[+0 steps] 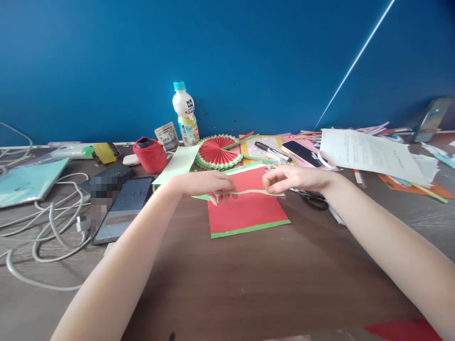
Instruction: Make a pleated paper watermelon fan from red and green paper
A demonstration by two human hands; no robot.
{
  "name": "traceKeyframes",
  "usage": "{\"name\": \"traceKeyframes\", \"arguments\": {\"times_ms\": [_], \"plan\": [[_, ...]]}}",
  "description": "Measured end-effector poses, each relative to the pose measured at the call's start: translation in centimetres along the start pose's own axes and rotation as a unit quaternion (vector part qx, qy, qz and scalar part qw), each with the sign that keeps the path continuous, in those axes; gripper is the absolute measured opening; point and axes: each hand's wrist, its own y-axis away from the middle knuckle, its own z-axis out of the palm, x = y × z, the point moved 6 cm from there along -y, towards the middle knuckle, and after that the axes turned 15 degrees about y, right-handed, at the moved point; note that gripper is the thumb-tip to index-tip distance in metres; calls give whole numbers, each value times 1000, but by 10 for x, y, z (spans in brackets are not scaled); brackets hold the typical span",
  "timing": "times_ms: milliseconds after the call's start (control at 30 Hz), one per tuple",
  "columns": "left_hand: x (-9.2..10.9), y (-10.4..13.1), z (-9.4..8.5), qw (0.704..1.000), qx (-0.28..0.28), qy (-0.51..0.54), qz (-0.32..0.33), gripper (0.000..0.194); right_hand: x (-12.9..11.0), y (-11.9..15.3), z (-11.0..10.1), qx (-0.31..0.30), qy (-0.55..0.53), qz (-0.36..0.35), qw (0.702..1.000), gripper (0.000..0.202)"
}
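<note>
Between my two hands stretches a narrow pale green paper strip (250, 191), slightly wavy. My left hand (204, 183) pinches it toward its left end, and the fingers of my right hand (286, 179) are closed on it near its right end. Below the strip lies a red paper sheet (247, 213) with a green band along its near edge. More green and white edging shows at its far side. The handles of black scissors (314, 200) lie just right of the red sheet, partly hidden under my right wrist.
Behind stand a pleated red paper fan with green edge (213, 154), a drink bottle (186, 116) and a red roll (152, 156). A marker (272, 151), a dark phone (304, 152) and a printed sheet (369, 151) lie rightward. Leftward are another phone (124, 208) and white cables (51, 227).
</note>
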Motion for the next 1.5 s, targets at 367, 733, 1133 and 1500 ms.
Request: {"name": "traceKeyframes", "arguments": {"times_ms": [367,733,1133,1500], "plan": [[-22,-5,-5,984,-77,-146,-70,23,28,0,-1,-86,121,61,987,20],[-28,-9,3,969,-80,-220,-77,19,34,-4,10,-119,171,84,975,24],[-42,3,9,986,-8,-162,-43,15,27,-6,19,-117,162,66,978,29],[-39,-2,21,989,-30,-145,-27,13,37,-7,22,-134,173,54,974,32]]}}
